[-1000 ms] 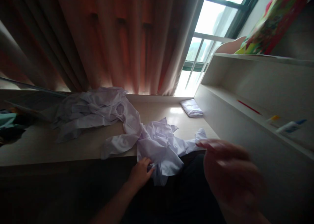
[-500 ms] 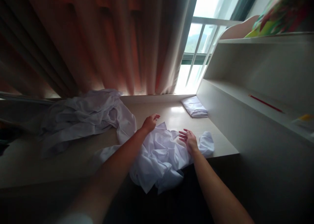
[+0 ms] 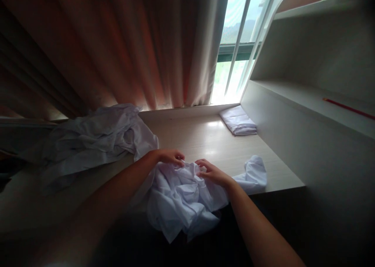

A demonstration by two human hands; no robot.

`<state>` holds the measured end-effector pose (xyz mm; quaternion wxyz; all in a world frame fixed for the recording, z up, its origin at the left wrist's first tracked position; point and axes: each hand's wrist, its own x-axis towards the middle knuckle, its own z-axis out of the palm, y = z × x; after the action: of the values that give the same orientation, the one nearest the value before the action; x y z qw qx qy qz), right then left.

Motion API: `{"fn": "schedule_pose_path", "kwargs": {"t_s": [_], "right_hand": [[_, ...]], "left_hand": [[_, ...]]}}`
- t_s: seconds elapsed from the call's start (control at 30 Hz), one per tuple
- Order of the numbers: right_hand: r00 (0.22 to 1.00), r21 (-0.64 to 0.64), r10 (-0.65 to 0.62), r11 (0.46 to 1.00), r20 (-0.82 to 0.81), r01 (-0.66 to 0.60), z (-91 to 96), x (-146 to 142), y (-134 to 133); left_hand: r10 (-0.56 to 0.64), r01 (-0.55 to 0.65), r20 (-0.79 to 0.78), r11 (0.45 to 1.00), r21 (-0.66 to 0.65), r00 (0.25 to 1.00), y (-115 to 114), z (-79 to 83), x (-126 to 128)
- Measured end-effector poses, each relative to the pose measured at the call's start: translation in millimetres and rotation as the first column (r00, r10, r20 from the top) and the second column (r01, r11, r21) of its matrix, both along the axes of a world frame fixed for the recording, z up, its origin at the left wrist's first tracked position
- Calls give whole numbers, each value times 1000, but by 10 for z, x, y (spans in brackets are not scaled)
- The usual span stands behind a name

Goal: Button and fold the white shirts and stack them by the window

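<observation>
A crumpled white shirt (image 3: 184,198) lies at the front edge of the desk, with part of it hanging over. One sleeve-like end of it stretches out to the right. At its far edge, my left hand (image 3: 172,157) has its fingers closed on the cloth. My right hand (image 3: 213,173) pinches the same edge a short way to the right, with thumb and fingers curled round the fabric. Between the two hands a short stretch of bunched cloth shows. Some of the left fingertips are hidden in the folds.
A heap of white cloth (image 3: 102,132) lies on the left of the desk (image 3: 187,132). A folded white cloth (image 3: 238,120) sits in the far right corner. Beside it rises a shelf unit (image 3: 272,111) holding a red pencil (image 3: 348,107). A curtain (image 3: 131,52) hangs behind.
Both hands were raised with fingers apart above the shirt. They have come down and closed on its far edge. The view has also shifted a little.
</observation>
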<state>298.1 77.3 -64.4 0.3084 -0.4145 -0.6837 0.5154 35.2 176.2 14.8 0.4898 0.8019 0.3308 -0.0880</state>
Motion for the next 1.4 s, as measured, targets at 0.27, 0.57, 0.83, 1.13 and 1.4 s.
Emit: {"fn": "schedule_pose_path", "kwargs": {"t_s": [0.27, 0.57, 0.83, 1.13, 1.4], "right_hand": [[996, 110, 86, 990, 3, -86, 413, -293, -146], [836, 621, -314, 783, 450, -40, 1177, -375, -264], [965, 379, -36, 923, 259, -67, 1279, -565, -543], [1000, 274, 13, 962, 3, -13, 1587, -630, -659], [978, 250, 207, 946, 19, -205, 2191, -724, -779]], "left_hand": [[-20, 77, -117, 859, 506, 993, -609, 620, -351], [290, -15, -163, 527, 850, 943, -1080, 1070, -744], [182, -40, -39, 410, 911, 983, -1329, 1274, -932], [302, -116, -78, 574, 810, 950, -1534, 1258, -1111], [411, -300, 94, 472, 829, 907, -1625, 1372, -987]]}}
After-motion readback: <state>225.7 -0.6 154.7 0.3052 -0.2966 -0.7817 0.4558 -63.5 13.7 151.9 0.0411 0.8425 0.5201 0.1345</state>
